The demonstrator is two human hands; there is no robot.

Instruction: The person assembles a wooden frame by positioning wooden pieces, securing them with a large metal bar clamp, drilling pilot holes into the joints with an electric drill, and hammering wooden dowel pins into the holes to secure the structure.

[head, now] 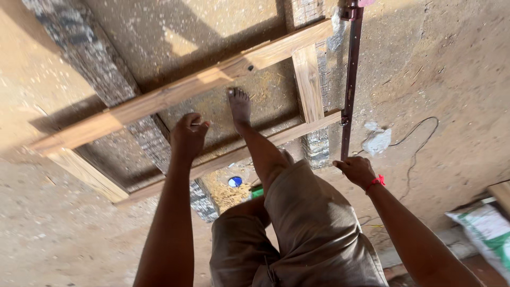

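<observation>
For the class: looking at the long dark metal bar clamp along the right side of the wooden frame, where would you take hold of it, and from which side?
Grip the bar clamp on its bare lower stretch, coming from the right, where the right hand already sits at its near end. The wooden frame blocks the left side, and the bar is slim enough to wrap a hand round.

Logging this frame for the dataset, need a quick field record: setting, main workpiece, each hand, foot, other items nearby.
setting: dusty earth floor with sawdust and straw
workpiece: wooden frame lying on stone blocks
left hand: left hand closed into a fist just above the frame's near rail, pinching something small, too small to tell
right hand: right hand at the lower end of a long metal bar clamp; red wrist thread
foot: bare foot set inside the frame
nearby: black cable, crumpled white scrap, woven sack
</observation>
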